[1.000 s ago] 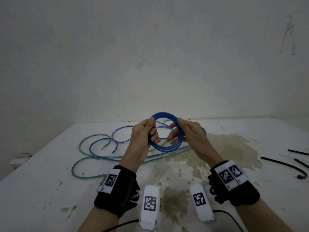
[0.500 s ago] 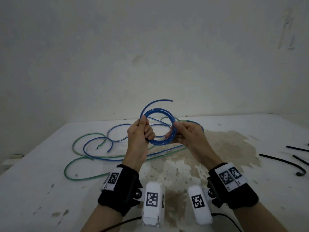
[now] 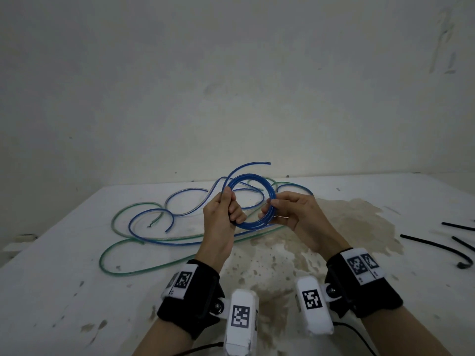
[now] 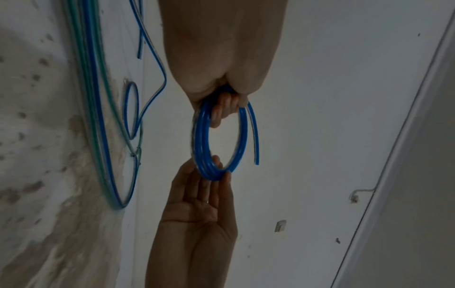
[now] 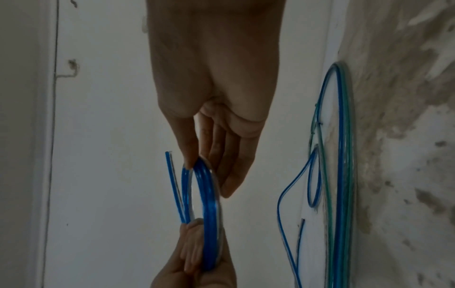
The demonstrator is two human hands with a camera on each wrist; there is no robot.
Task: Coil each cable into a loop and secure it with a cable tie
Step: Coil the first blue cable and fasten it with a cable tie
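Observation:
A blue cable coil of several turns is held upright above the white table between both hands. My left hand grips its left side in a fist. My right hand pinches the opposite side between thumb and straight fingers. The coil's free end sticks up and to the right, loose. The coil shows edge-on in the right wrist view. A thin pale strand shows by my right fingers; what it is I cannot tell.
A long green cable and another blue cable lie tangled on the table behind and left of my hands. Black cable ties lie at the right edge. A brown stain covers the table's middle. A wall stands close behind.
The coil's free end has sprung out above the loop. Both hands have tightened the coil into a smaller ring and hold it slightly higher.

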